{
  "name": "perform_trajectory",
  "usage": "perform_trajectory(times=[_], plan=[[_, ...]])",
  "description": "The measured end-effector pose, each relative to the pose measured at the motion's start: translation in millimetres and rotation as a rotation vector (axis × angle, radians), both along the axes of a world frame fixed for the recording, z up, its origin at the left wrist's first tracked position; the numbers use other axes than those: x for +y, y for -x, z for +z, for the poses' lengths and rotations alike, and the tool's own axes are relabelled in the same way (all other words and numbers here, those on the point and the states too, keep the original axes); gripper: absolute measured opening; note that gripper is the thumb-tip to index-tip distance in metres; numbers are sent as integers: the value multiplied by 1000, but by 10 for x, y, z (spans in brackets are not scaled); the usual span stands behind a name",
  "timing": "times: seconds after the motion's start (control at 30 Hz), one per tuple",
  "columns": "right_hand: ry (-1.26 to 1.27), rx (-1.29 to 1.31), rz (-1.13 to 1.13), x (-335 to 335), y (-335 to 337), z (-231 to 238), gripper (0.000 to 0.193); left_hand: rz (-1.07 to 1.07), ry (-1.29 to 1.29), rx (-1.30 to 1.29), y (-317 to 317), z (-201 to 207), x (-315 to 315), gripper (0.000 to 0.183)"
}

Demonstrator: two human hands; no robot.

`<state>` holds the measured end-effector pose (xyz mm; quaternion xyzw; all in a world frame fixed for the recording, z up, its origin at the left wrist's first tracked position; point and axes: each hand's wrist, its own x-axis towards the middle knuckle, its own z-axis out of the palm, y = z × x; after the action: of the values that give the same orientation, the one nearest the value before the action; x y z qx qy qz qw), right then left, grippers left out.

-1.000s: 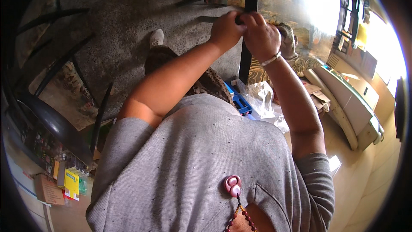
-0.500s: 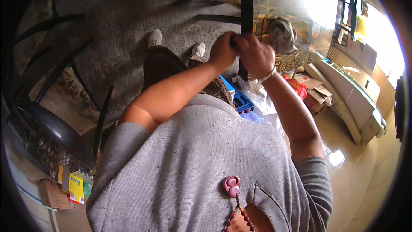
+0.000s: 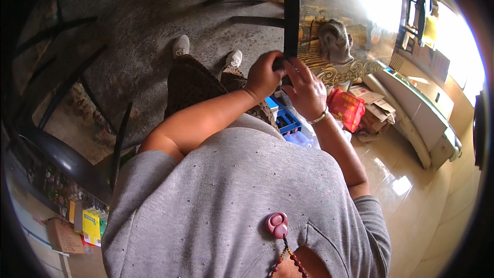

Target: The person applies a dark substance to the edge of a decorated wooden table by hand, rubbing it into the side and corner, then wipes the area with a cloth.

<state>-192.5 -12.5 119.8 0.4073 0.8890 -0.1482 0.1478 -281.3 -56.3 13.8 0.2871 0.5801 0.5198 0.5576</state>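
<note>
1. Our left hand (image 3: 263, 77) held a small dark object (image 3: 278, 64) in curled fingers, near a black bar (image 3: 291, 10).
2. Our right hand (image 3: 310, 93) was half-open, thumb apart; we couldn't tell whether its fingertips touched the object.
3. We judged a slack left grip could drop it to the floor (image 3: 128, 25).

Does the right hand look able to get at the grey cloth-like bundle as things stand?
Probably yes: the right hand looks open and near the grey cloth-like bundle, with nothing visible blocking the way between them, though this view leaves depth uncertain.
</note>
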Motion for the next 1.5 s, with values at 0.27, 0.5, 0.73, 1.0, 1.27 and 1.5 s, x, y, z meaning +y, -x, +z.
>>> perform_trajectory(times=[0.27,0.5,0.73,1.0,1.27,1.5], plan=[[-179,111,197,360,178,-171,32,-278,20,-268,409,218,160,39],[-242,125,268,411,176,-189,21,-23,-191,13,135,-33,117,36],[-445,99,259,1278,815,-306,21,199,-161,-90,641,-129,1088,30],[-263,-362,420,930,678,-118,18,-35,62,-139,436,-70,601,32],[-392,-123,421,1157,718,-293,17,185,-38,109,519,56,857,31],[-406,-262,350,1717,1269,-220,16,196,-165,-296,932,-17,1514,30]])
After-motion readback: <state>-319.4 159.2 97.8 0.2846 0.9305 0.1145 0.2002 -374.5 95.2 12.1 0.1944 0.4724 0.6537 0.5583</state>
